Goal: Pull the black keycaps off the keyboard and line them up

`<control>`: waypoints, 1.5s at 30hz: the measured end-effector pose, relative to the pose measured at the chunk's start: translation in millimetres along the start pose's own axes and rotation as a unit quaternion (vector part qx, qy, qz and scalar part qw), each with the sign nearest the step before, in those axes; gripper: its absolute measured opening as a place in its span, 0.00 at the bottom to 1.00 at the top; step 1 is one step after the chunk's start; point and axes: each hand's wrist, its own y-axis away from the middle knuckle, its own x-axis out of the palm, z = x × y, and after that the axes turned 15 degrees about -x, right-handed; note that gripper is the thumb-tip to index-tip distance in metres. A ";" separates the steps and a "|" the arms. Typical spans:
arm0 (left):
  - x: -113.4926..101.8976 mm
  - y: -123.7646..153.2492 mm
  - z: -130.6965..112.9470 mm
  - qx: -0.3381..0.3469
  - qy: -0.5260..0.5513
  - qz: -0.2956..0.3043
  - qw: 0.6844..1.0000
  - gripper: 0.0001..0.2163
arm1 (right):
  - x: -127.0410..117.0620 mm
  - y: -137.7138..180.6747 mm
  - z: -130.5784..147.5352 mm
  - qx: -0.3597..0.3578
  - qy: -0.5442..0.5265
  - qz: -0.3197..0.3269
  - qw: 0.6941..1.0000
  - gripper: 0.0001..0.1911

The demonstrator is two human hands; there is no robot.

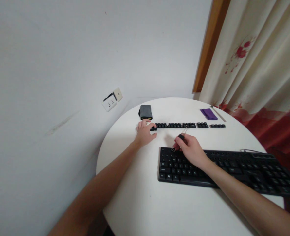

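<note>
My right hand [190,147] is closed around the black handle of a keycap puller [181,136]. Thin wire loops stick out from both ends of the puller, and the lower loop is over the top left keys of a black keyboard [189,179]. Beyond it, loose black keycaps [174,125] stand in a long row across the white table. My left hand [144,132] is at the left end of that row, thumb and index finger around the end keycaps [153,128]. Its other fingers rest on the tabletop.
Behind the row lie a grey pouch [145,111] on the left and a purple pouch [209,114] on the right, near a thin stick-like object [218,113]. The round white table [132,196] stands by a wall with a socket [109,103]. A curtain [255,65] hangs at the right.
</note>
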 end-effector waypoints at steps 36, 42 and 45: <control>-35.1 35.9 -44.9 0.342 0.196 0.381 0.836 0.10 | -23.2 2.6 25.4 -0.151 0.028 0.276 0.949 0.09; -27.6 40.9 -48.3 0.339 0.188 0.371 0.844 0.12 | -23.3 2.9 23.0 -0.146 0.043 0.244 0.958 0.06; -25.7 43.6 -51.0 0.314 0.197 0.375 0.850 0.13 | -20.4 1.8 18.2 -0.120 0.062 0.213 0.968 0.08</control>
